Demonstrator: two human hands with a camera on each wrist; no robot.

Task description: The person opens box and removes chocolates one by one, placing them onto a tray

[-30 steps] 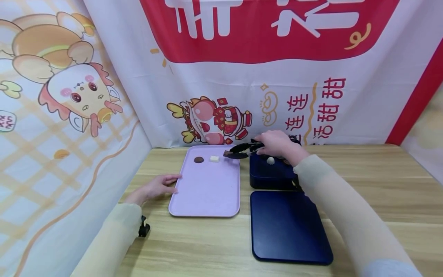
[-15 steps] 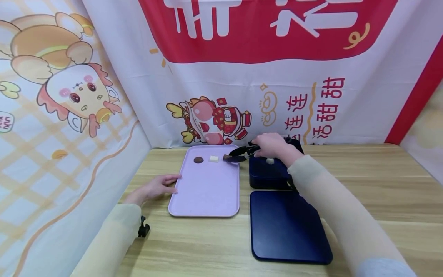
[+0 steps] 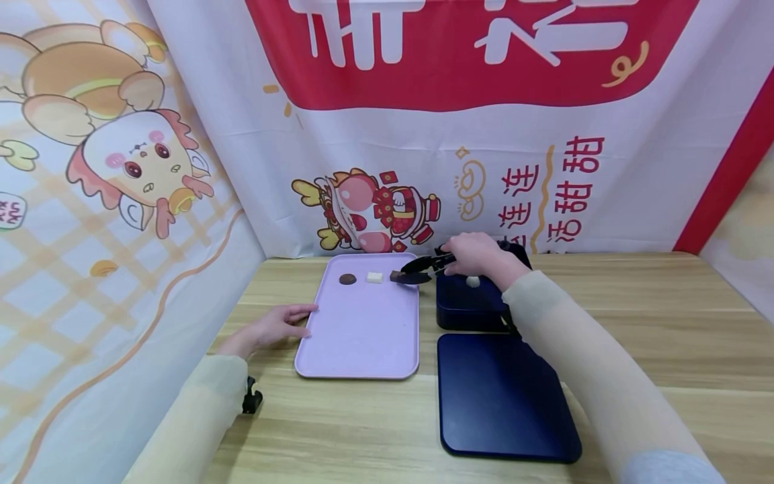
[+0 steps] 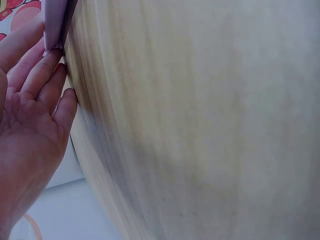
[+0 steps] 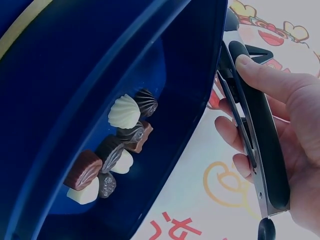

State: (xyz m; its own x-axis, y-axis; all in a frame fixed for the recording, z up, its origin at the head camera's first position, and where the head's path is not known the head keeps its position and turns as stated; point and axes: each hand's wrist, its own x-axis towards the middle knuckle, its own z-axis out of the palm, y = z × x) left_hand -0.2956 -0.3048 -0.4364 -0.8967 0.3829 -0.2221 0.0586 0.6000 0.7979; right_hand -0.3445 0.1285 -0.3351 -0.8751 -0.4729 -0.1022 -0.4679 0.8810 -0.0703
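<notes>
My right hand (image 3: 478,255) grips black-handled tongs (image 5: 262,135), thumb on one handle and fingers round the other. Their black tips (image 3: 414,277) reach over the far right corner of the lilac tray (image 3: 363,336). A small brown chocolate (image 3: 396,275) sits right at those tips, low over the tray. Left of it lie a white chocolate (image 3: 374,277) and a round brown chocolate (image 3: 347,279) in a row. My left hand (image 3: 275,327) has its extended fingers against the tray's left rim; in the left wrist view the fingertips meet the lilac edge.
A deep navy box (image 3: 471,312) stands right of the tray, under my right hand. Inside it are several dark, brown and white chocolates (image 5: 107,150). A flat navy lid (image 3: 508,396) lies in front of the box. A printed cloth (image 3: 387,134) hangs behind the wooden table (image 3: 338,430).
My right hand has shifted slightly left and the tong tips have come down with the brown chocolate, nearer the tray. My left hand has stayed at the rim.
</notes>
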